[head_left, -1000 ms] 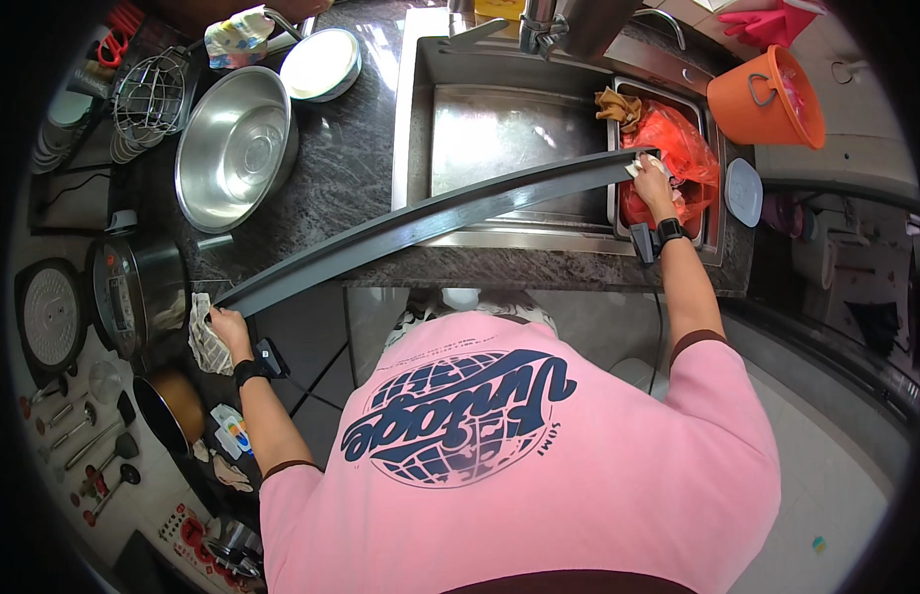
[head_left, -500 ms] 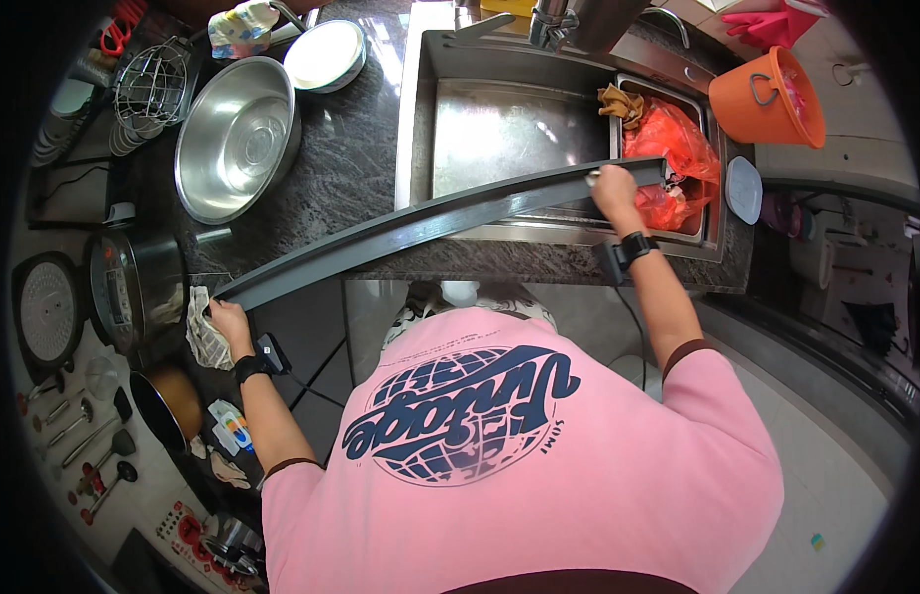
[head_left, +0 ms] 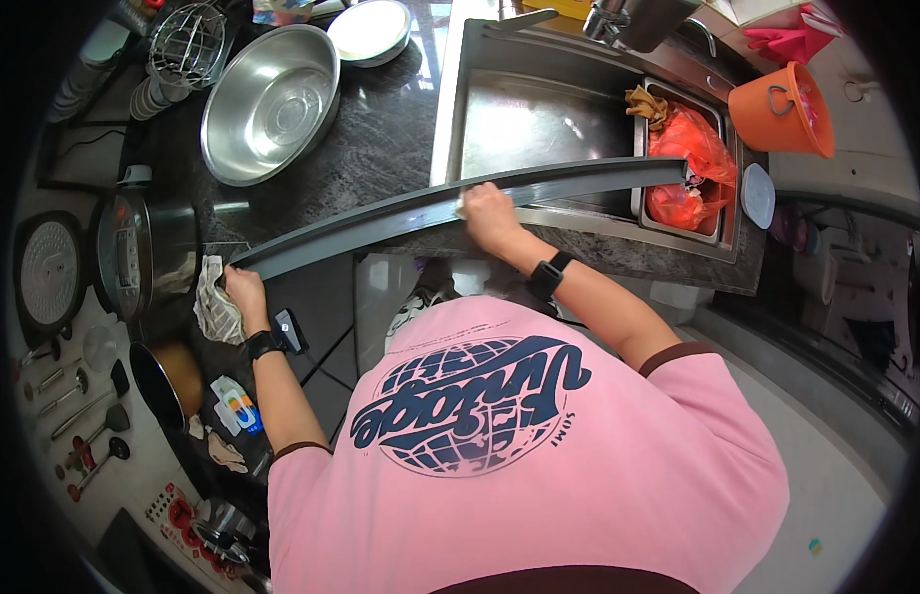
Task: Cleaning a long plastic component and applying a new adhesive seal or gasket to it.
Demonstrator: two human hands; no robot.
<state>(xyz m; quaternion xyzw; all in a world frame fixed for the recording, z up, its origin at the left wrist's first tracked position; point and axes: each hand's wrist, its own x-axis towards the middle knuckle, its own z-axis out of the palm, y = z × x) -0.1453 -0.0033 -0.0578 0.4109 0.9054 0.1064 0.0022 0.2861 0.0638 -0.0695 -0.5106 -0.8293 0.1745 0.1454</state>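
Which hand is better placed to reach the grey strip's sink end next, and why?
Probably the right hand: it is on the grey strip around mid-length, nearer the sink; the left hand holds the opposite end.

The right hand [head_left: 492,216] is moving leftward along the grey strip [head_left: 381,226], leaving the end over the small basin [head_left: 639,148] and now reaching near the front left corner of the sink [head_left: 450,119]. The pale cloth [head_left: 462,208] is travelling with it, now only peeking out beside the fingers. The strip's right end is lying uncovered, and the red bag [head_left: 692,139] is showing more fully. The right forearm [head_left: 618,309] is slanting inward, its black wristband [head_left: 549,275] shifting from the sink's front right corner to the counter's front edge. The view is turning too, cutting into the patterned cloth [head_left: 282,10] along the counter's back edge.
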